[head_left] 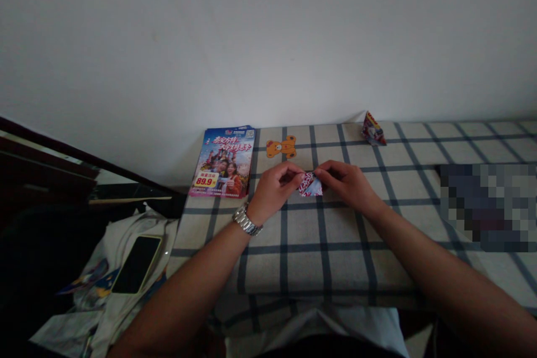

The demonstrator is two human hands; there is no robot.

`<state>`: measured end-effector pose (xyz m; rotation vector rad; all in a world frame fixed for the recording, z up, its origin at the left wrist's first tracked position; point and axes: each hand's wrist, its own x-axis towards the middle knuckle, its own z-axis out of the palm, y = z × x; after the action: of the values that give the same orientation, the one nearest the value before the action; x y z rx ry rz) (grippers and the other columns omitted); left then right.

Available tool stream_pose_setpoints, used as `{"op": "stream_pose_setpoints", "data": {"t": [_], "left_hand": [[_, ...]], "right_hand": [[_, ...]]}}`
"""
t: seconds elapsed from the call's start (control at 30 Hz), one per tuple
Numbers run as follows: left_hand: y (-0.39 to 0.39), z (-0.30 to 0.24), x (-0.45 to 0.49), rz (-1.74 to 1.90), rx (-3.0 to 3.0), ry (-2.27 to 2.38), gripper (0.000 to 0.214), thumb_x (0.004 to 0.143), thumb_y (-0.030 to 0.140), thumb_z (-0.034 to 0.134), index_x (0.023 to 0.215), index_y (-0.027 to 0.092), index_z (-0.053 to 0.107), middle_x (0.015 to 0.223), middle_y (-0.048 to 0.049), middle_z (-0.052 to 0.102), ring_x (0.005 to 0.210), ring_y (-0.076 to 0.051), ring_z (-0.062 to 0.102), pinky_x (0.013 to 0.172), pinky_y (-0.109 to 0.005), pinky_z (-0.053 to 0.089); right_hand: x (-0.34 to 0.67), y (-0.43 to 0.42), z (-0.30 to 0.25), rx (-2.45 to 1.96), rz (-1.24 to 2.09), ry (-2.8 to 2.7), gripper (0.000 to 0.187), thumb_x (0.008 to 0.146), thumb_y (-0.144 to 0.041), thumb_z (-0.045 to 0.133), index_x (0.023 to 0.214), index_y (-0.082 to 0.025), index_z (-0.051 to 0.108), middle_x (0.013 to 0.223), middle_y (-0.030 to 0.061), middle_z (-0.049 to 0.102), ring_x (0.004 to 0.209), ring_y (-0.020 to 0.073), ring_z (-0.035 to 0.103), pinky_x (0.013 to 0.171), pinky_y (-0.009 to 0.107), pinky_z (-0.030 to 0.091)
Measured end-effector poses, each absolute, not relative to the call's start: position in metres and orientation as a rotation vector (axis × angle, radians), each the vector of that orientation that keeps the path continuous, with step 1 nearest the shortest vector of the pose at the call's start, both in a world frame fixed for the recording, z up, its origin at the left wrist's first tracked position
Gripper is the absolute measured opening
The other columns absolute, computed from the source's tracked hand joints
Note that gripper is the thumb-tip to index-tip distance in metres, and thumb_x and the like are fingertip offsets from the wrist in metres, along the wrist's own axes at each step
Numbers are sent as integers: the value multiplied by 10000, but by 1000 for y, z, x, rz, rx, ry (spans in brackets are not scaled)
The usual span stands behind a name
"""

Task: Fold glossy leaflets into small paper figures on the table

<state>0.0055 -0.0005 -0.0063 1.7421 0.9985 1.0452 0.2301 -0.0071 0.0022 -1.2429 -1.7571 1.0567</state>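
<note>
Both hands pinch a small folded piece of printed paper point(311, 185) just above the checked tablecloth. It shows a red-and-white pattern and a pale blue patch. My left hand point(274, 190), with a metal watch point(247, 220) on the wrist, grips its upper left side between thumb and fingers. At the upper right side, the thumb and fingers of my right hand point(347, 182) are closed on it. Part of the paper is hidden behind the fingertips. Beyond my left hand lies a flat orange bear figure point(281, 147).
A stack of printed flyers point(222, 165) lies at the table's left end. Against the wall stands a folded, colourful paper piece point(373, 130). A blurred-out dark item point(489, 207) is at the right. Below the left edge, a phone point(137, 264) rests on a white bag point(98, 316).
</note>
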Motion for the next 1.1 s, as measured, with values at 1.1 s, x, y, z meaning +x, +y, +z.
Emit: {"op": "stream_pose_setpoints", "data": {"t": [1.1], "left_hand": [[-2, -8, 7, 1083, 1723, 1007, 177, 980, 375, 710, 995, 198, 705, 925, -31, 750, 802, -140, 720, 742, -255, 597]], "right_hand": [[229, -9, 2, -1168, 1267, -1668, 365, 942, -552, 703, 1044, -202, 736, 922, 46, 754, 741, 178, 691, 657, 296, 577]]}}
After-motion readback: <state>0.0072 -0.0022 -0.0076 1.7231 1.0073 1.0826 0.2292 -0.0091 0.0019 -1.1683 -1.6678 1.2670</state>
